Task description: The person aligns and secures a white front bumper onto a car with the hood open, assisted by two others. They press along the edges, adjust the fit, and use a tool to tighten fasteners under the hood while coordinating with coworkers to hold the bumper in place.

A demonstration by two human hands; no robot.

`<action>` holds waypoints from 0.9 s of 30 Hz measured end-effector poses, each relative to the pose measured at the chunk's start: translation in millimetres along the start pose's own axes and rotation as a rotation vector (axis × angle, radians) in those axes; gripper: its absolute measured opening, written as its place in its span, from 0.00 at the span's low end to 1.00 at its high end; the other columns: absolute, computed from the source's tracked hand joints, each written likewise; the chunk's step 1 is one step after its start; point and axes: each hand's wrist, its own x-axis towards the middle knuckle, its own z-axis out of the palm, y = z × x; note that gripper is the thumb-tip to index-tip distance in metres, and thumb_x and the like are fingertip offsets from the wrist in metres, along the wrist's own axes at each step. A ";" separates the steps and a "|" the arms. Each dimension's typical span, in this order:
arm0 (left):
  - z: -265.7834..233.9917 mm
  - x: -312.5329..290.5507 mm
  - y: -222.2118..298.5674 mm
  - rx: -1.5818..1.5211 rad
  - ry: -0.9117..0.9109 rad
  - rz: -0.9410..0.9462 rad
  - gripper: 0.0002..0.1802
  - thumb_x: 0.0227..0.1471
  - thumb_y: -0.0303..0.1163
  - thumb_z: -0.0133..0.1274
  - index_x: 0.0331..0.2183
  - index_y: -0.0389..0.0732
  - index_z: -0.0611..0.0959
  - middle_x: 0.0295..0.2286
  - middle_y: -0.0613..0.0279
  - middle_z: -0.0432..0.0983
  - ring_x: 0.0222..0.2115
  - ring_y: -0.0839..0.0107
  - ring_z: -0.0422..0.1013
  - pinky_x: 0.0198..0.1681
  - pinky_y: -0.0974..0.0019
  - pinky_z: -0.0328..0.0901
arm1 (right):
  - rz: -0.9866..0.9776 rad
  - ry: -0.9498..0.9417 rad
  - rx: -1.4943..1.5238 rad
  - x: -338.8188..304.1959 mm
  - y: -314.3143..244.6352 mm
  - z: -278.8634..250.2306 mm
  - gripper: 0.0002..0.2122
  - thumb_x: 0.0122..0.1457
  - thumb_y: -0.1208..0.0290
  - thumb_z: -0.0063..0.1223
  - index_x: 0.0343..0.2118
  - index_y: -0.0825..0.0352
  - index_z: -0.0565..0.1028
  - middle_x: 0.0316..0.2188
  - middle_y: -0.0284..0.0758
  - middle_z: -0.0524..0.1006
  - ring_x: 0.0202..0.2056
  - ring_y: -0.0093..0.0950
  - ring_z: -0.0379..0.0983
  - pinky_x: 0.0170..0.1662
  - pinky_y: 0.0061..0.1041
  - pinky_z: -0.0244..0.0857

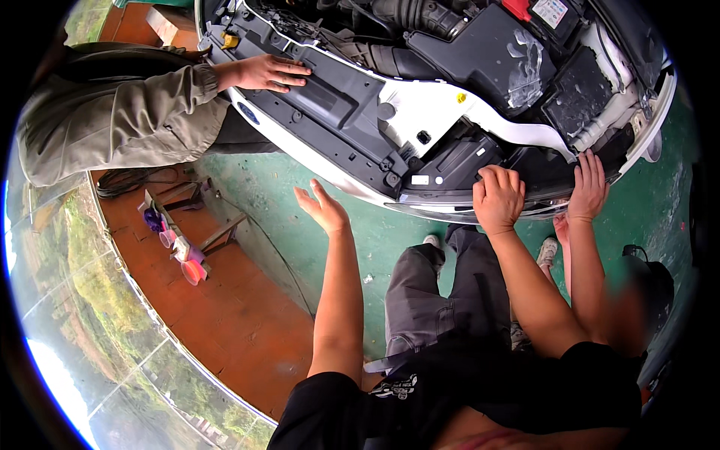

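Ideally, press evenly through the right grip, curled on the headlight beneath (clasp not discernible); steady the bumper ahead of the left grip, released and empty.

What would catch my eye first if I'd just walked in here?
Probably the white car, with black engine parts exposed at the upper right. Below, the wearer's right hand is at its front edge, while the left hand hangs open in the air. At upper left, a co-worker's hand rests on the car.
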 end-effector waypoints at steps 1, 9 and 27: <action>-6.5 28.2 4.5 -0.058 -0.018 -0.037 0.50 0.68 0.57 0.47 0.69 0.25 0.52 0.68 0.39 0.51 0.70 0.50 0.52 0.71 0.54 0.50 | 0.015 -0.020 0.000 0.6 -2.8 0.4 0.08 0.53 0.69 0.57 0.37 0.57 0.80 0.41 0.25 0.80 0.45 0.33 0.73 0.47 0.36 0.65; 45.8 169.0 54.5 0.196 -0.105 -0.323 0.63 0.52 0.76 0.53 0.63 0.25 0.64 0.62 0.32 0.61 0.61 0.45 0.64 0.65 0.48 0.59 | 0.103 0.014 -0.108 10.8 -12.5 5.3 0.07 0.54 0.69 0.56 0.37 0.58 0.79 0.40 0.29 0.79 0.44 0.36 0.73 0.47 0.39 0.66; 56.7 142.9 52.3 0.325 -0.008 -0.215 0.65 0.57 0.77 0.45 0.67 0.23 0.53 0.52 0.24 0.61 0.51 0.34 0.67 0.54 0.42 0.69 | 0.142 0.013 -0.166 17.2 -26.8 5.7 0.08 0.50 0.73 0.57 0.35 0.60 0.76 0.39 0.30 0.77 0.40 0.38 0.72 0.44 0.40 0.65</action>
